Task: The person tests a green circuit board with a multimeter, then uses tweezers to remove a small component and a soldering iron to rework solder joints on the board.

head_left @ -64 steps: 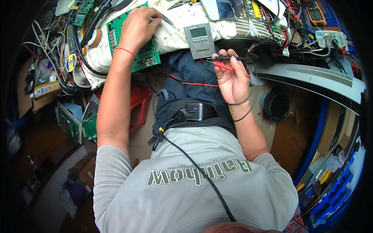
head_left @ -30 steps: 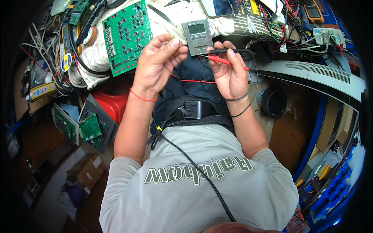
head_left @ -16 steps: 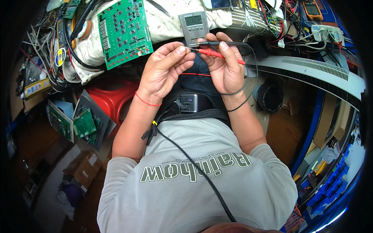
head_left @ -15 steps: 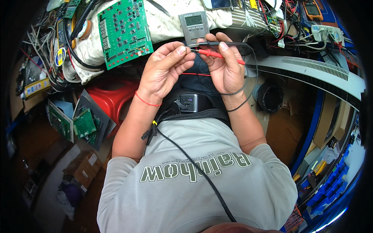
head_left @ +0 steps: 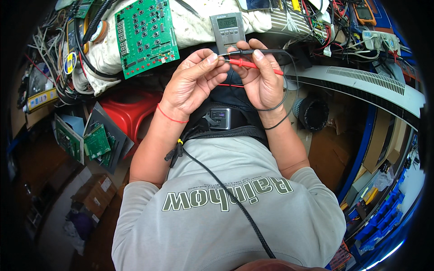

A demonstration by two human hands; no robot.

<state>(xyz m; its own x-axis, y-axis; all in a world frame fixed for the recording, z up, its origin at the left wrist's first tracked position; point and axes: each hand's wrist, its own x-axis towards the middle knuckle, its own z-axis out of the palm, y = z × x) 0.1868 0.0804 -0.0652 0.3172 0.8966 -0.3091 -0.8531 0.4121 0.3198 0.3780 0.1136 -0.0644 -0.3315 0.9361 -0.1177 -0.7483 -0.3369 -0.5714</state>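
Observation:
My right hand (head_left: 263,83) grips two test probes side by side, a black probe (head_left: 253,52) above and a red probe (head_left: 255,66) below, their tips pointing left. My left hand (head_left: 192,83) is closed in a pinch of thumb and forefinger right at those tips. Whatever it pinches is too small to make out. Just beyond the hands lies a grey handheld meter (head_left: 226,35) with a small lit display. Further left, a green circuit board (head_left: 147,40) with rows of buttons and red lights rests on white cloth.
Tangled wires (head_left: 47,54) crowd the bench at left, and a power strip (head_left: 379,40) lies among cables at right. A red stool (head_left: 129,110) and more circuit boards (head_left: 97,142) stand low at left. A black bin (head_left: 314,113) is at right, below a long white casing (head_left: 361,77).
Both hands keep nearly the same pose, with the probe tips shifting slightly at the left fingertips. The bench things sit a touch higher in the view, and the meter's reading differs a little.

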